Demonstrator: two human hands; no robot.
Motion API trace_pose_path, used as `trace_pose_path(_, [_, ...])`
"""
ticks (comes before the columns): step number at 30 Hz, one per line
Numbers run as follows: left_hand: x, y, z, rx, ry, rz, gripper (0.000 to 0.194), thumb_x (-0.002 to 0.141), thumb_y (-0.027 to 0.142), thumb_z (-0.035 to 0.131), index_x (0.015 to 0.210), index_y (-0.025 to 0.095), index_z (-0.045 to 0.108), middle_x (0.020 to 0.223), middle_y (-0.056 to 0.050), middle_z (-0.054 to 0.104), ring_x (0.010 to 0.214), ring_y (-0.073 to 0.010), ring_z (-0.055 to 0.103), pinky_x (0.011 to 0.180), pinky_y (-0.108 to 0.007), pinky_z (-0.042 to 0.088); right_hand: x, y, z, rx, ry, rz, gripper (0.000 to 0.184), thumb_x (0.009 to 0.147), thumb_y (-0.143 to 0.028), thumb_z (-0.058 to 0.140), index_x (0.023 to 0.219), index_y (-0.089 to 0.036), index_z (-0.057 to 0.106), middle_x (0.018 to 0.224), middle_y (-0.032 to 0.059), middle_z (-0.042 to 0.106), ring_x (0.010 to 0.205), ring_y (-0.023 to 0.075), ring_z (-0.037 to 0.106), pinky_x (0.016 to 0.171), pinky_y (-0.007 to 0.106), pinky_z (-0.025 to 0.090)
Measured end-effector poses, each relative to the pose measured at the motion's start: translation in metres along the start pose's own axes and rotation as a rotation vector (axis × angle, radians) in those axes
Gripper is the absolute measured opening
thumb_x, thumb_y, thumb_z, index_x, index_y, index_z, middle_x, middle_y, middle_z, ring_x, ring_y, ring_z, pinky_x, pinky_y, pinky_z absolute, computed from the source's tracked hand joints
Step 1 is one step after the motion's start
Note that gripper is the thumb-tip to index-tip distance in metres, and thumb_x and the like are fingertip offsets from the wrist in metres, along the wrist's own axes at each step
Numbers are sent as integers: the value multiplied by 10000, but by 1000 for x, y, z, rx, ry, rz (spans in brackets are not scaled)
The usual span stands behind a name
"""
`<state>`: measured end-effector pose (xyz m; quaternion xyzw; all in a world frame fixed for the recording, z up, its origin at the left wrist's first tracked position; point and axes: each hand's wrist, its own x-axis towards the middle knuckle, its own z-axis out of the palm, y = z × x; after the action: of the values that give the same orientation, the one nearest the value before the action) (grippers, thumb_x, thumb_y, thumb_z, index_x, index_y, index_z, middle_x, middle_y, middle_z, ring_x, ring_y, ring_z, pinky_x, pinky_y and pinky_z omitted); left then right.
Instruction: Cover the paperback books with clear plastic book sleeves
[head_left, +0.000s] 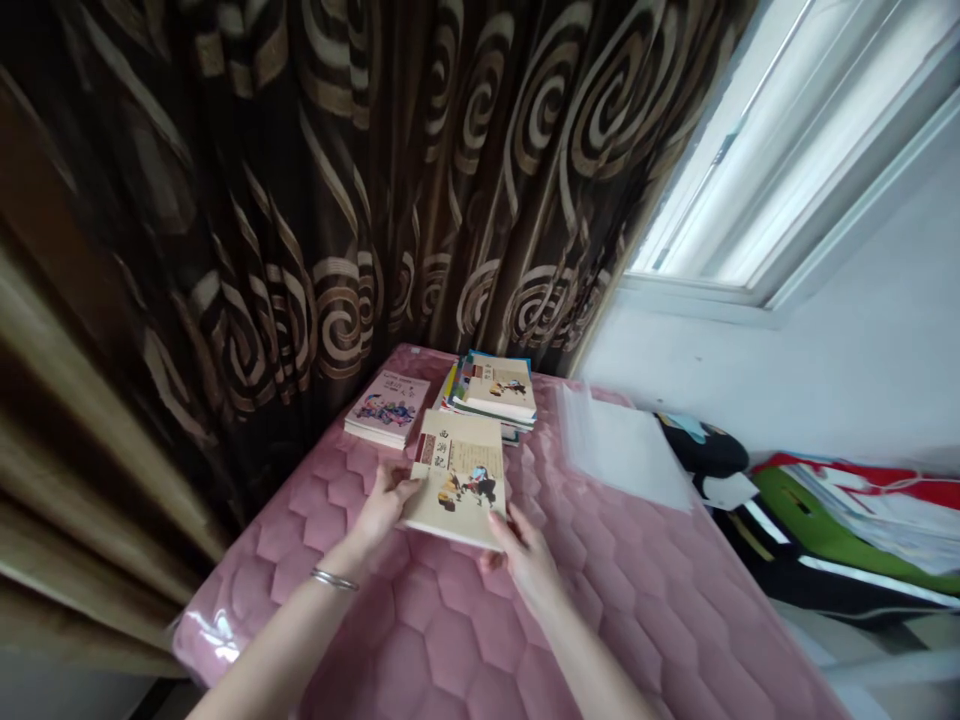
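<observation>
Paperback (pixel 456 480) is grasped by both hands over the pink quilted cover (pixel 637 610), with a cartoon figure scene and Chinese title shown on its front. Left hand (pixel 386 503) is closed on the left edge; right hand (pixel 525 560) is closed on the lower right corner. Contact between book and quilt cannot be told. Silver bangle (pixel 335 579) is worn on the left wrist. Just beyond, a book stack (pixel 495 388) and a smaller pile (pixel 387 408) are set on the quilt, well clear of the hands. Clear plastic sheet (pixel 622 447) is laid to the right. Dark swirl-patterned curtain (pixel 300 200) is hung along the left side; window (pixel 780 150) is seen upper right.
</observation>
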<state>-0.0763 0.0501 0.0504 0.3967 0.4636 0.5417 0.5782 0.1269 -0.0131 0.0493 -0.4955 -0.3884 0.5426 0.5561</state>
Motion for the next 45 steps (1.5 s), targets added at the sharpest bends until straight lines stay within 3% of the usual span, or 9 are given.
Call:
trace_pose_path(6, [34,39,-49,125,-26,241,460,696,294,716,1124,162,608,1185,-112,662,1135,-261,596,973,-378,470,54,-16,63,68,-57,-90,517,636,-545,776,992,-206,616,704,-12,690,424,135,604,405,254,537])
trace_pose_path(11, [77,52,-89,320,-11,350,535,673,256,749,1185,152,635,1370,-137,566,1287,-291,506,1110,-423,363,114,-14,114,147,-42,-65,539,573,-543,819,923,-208,583,693,-29,664,416,124,600,407,252,549])
trace_pose_path(16, [122,52,-103,601,31,458,516,684,119,706,1195,170,658,1325,-112,617,1284,-276,523,1151,-436,324,163,-2,139,103,-30,-20,428,670,-532,770,846,-225,531,677,-56,610,430,103,587,447,239,557])
trace_pose_path(21, [152,44,-103,833,125,388,504,765,43,618,1252,170,625,1334,-105,615,1258,-245,554,1124,-383,381,193,7,147,-41,-41,60,284,825,-456,663,868,-224,505,656,-48,606,475,110,619,507,236,565])
trace_pose_path(27, [162,33,-112,865,130,370,451,791,40,616,1227,153,635,1307,-112,619,1192,-219,594,1093,-354,422,202,11,139,-376,-79,134,239,899,-438,570,951,-209,529,476,-59,556,369,142,550,420,247,486])
trace_pose_path(31, [160,29,-117,868,119,361,474,790,57,638,1250,175,625,1316,-97,622,1182,-210,605,1073,-344,446,194,14,131,-551,-99,65,290,926,-463,520,1055,-204,543,518,-50,582,375,131,530,435,231,446])
trace_pose_path(37, [156,27,-118,882,141,329,560,790,56,651,1324,206,575,1346,-81,617,1219,-210,591,1088,-348,431,189,18,129,-741,-123,-74,368,922,-423,542,1190,-172,555,800,58,710,700,177,679,649,231,481])
trace_pose_path(45, [155,29,-114,903,186,307,564,780,66,687,1315,215,587,1300,-68,652,1184,-219,619,1088,-341,429,200,24,131,-900,-122,-132,449,974,-406,404,1308,-127,513,780,70,715,741,197,685,721,259,486])
